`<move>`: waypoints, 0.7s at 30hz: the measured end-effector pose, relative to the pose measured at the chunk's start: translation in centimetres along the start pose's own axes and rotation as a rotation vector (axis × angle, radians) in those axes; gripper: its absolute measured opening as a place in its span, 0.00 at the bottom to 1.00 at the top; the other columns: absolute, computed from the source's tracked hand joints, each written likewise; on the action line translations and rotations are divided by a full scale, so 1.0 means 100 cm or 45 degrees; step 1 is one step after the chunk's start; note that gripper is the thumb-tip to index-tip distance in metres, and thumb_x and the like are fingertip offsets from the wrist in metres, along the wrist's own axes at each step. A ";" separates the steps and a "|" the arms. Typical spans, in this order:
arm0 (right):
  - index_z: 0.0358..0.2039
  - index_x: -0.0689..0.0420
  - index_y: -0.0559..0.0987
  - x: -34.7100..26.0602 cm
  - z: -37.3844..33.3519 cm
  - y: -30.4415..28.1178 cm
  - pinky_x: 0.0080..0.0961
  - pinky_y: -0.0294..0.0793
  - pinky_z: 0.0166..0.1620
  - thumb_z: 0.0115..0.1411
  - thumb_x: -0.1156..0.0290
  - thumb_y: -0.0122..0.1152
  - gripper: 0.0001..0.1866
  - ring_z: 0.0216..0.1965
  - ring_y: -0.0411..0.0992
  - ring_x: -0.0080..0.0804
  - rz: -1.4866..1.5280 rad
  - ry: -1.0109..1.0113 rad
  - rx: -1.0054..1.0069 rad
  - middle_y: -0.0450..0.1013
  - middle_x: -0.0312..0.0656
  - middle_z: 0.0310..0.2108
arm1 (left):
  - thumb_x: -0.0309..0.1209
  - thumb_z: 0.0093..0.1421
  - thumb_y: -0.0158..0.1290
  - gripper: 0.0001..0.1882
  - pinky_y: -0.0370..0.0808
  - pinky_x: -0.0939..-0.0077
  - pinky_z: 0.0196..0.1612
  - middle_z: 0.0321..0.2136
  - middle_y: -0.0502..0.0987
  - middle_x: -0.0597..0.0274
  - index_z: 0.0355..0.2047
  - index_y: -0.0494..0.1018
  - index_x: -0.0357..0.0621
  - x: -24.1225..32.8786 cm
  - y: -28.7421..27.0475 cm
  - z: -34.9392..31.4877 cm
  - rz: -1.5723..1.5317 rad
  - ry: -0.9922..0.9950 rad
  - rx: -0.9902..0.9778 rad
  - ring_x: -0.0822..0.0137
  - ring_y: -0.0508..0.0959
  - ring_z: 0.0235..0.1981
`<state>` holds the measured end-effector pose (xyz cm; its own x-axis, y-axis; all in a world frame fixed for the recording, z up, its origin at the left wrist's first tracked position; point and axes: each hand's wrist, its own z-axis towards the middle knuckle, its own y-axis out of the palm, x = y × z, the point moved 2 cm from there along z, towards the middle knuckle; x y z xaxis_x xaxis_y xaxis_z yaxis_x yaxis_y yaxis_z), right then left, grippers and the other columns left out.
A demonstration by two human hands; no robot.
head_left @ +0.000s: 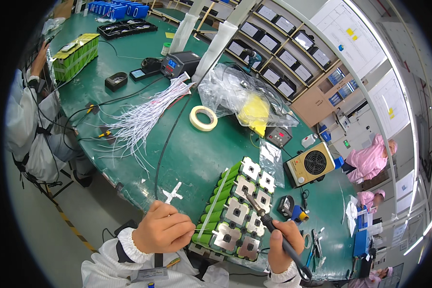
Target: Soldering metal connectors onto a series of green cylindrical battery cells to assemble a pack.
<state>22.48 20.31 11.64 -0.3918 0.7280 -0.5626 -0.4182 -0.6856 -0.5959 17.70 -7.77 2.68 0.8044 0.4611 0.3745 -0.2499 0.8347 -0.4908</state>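
The battery pack (236, 211) lies on the green table (177, 158) directly before me, between my two hands, its long side running away from me. Its upper face carries eight squarish metal plates in two columns of four, each with a small opening at its centre; most are silvery, and some reflect a pinkish brown. Dark edging shows between the plates. The flank on my left is a row of bright green cylindrical cells, crossed lengthwise by a narrow, pale strip (213, 204). My hands are apart from each other. My left hand (164, 228), beside the near left corner, pinches a thin wire (204, 231) that reaches toward the pack. My right hand (284, 244) is wrapped around the dark handle of a soldering iron (267, 221), whose tip points at the left column's second plate from the far end; whether it touches the metal I cannot tell.
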 end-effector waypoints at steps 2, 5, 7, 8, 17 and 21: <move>0.35 0.69 0.82 -0.003 -0.008 -0.003 0.27 0.61 0.28 0.63 0.67 0.63 0.14 0.23 0.65 0.28 0.058 0.035 0.058 0.71 0.42 0.23 | 0.28 0.46 0.65 0.10 0.65 0.69 0.40 0.35 0.81 0.76 0.30 0.80 0.52 0.002 0.000 -0.003 -0.009 0.006 0.002 0.67 0.72 0.34; 0.34 0.69 0.82 -0.013 -0.022 -0.007 0.28 0.62 0.28 0.62 0.67 0.63 0.14 0.23 0.66 0.29 0.148 -0.046 0.009 0.71 0.42 0.22 | 0.27 0.45 0.65 0.10 0.65 0.68 0.40 0.38 0.82 0.74 0.29 0.78 0.52 0.008 0.001 -0.005 -0.025 0.004 -0.003 0.65 0.72 0.35; 0.33 0.69 0.82 -0.017 -0.029 -0.007 0.28 0.64 0.28 0.62 0.67 0.64 0.14 0.23 0.68 0.30 0.190 -0.063 0.004 0.73 0.43 0.22 | 0.27 0.45 0.65 0.10 0.65 0.67 0.40 0.39 0.82 0.73 0.28 0.78 0.52 0.010 0.002 -0.005 -0.029 0.004 -0.006 0.65 0.72 0.36; 0.33 0.69 0.82 -0.021 -0.032 -0.007 0.29 0.66 0.28 0.61 0.67 0.64 0.14 0.23 0.69 0.32 0.211 -0.097 -0.048 0.73 0.43 0.22 | 0.27 0.45 0.65 0.10 0.66 0.67 0.41 0.40 0.82 0.73 0.29 0.78 0.51 0.011 0.002 -0.005 -0.026 0.009 0.002 0.65 0.72 0.36; 0.35 0.66 0.83 -0.030 -0.039 -0.003 0.31 0.70 0.28 0.59 0.73 0.64 0.08 0.22 0.72 0.36 0.185 -0.225 -0.244 0.76 0.43 0.23 | 0.25 0.46 0.65 0.10 0.67 0.66 0.43 0.40 0.82 0.72 0.29 0.77 0.50 0.010 0.008 -0.005 -0.029 -0.016 0.003 0.64 0.73 0.38; 0.35 0.67 0.83 -0.029 -0.039 -0.003 0.31 0.70 0.28 0.58 0.74 0.63 0.08 0.22 0.72 0.36 0.179 -0.213 -0.262 0.76 0.43 0.23 | 0.25 0.47 0.65 0.10 0.67 0.66 0.42 0.40 0.81 0.72 0.29 0.78 0.50 0.011 0.011 -0.005 -0.052 -0.024 0.010 0.64 0.73 0.38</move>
<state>26.92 18.38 11.22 -0.5708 0.6045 -0.5557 -0.1823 -0.7531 -0.6321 18.57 -6.55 2.14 0.8040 0.4319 0.4088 -0.2214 0.8553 -0.4684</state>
